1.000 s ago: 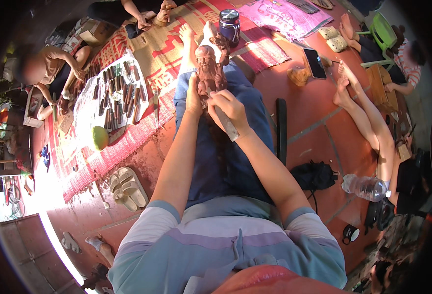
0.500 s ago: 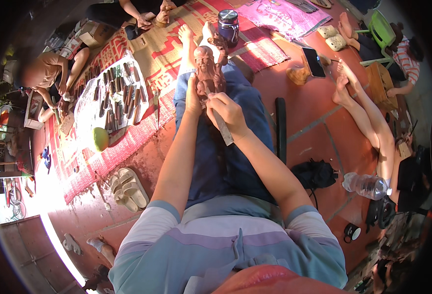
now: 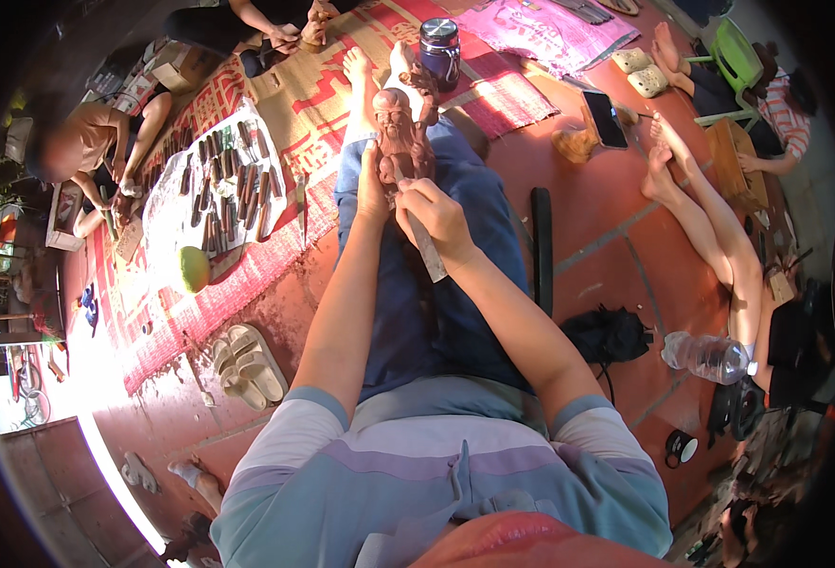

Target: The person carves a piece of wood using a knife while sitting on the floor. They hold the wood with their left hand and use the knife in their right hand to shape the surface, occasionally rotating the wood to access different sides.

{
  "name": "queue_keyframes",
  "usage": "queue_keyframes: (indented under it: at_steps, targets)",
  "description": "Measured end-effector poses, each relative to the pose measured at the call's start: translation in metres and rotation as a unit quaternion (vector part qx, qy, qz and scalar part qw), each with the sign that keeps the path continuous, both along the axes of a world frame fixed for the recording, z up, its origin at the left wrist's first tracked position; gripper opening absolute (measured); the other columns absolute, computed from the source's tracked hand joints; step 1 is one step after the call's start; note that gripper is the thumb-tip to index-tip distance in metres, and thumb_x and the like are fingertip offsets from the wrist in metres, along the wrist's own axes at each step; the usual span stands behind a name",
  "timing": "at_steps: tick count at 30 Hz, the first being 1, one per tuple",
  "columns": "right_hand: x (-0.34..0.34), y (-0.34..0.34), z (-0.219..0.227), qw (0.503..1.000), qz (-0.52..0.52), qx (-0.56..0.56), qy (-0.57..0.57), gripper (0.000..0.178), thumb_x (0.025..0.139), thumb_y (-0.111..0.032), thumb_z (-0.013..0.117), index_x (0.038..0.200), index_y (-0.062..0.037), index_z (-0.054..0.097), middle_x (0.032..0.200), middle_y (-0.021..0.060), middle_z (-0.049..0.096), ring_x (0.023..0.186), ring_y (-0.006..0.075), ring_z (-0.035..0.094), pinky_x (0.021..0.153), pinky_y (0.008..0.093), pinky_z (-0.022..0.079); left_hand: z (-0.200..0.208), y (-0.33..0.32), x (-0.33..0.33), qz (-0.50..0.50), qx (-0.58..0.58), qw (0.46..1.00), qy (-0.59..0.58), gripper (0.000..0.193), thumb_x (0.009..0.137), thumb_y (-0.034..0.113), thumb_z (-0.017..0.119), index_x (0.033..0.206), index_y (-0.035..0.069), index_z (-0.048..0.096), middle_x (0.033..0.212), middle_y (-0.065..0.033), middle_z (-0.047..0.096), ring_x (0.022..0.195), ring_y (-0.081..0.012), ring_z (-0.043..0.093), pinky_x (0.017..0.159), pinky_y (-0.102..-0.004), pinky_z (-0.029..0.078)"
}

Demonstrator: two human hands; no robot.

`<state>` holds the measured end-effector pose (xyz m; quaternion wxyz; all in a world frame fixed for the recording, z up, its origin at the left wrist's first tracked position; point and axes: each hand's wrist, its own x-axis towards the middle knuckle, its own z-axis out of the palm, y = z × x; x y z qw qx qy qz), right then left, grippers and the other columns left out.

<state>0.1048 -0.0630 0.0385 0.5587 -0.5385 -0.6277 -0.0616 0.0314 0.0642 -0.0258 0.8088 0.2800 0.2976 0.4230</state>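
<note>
The left hand (image 3: 372,192) is gripping a reddish-brown carved wooden figurine (image 3: 397,142) just ahead of the right hand (image 3: 441,220), which is pinching a flat greyish strip (image 3: 427,252); I'd be bracing firmly, stroking lightly.

Beige sandals (image 3: 250,369) on tiled floor (image 3: 593,284)

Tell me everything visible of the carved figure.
The carved figure is reddish-brown, apparently wood, with a domed head, long beard, robe-like body and knobbly, branch-like part at upper right. It is held over the jeans, head pointing away from the wearer. The left hand grips its left side; the right hand holds a flat tool at its lower end, tip hidden.
</note>
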Motion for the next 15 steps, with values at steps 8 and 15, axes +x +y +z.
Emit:
queue_keyframes:
  at_steps: [8, 15]
  targets:
    - [0.004, -0.008, 0.002, 0.998, 0.024, -0.057, -0.029, 0.012, 0.07, 0.001, 0.065, 0.074, -0.0044, 0.055, 0.082, 0.0098, 0.058, 0.074, 0.0261, 0.062, 0.062, 0.0323, 0.051, 0.008, -0.002, 0.003, -0.015, 0.02, 1.0, -0.01, 0.046, 0.089, 0.047, 0.052, 0.112, 0.008, 0.058, 0.095, -0.0064, 0.063, 0.08, -0.0186, 0.061, 0.072, -0.0295, 0.05]
    - [0.016, 0.002, 0.019, 0.996, 0.022, -0.021, 0.085, 0.012, 0.071, 0.001, 0.069, 0.077, -0.0024, 0.06, 0.079, 0.0108, 0.062, 0.071, 0.0239, 0.063, 0.062, 0.0298, 0.05, 0.004, -0.004, 0.005, 0.028, 0.036, 0.999, 0.006, 0.048, 0.088, 0.051, 0.051, 0.112, 0.01, 0.058, 0.098, -0.0044, 0.063, 0.085, -0.0176, 0.06, 0.075, -0.031, 0.049]
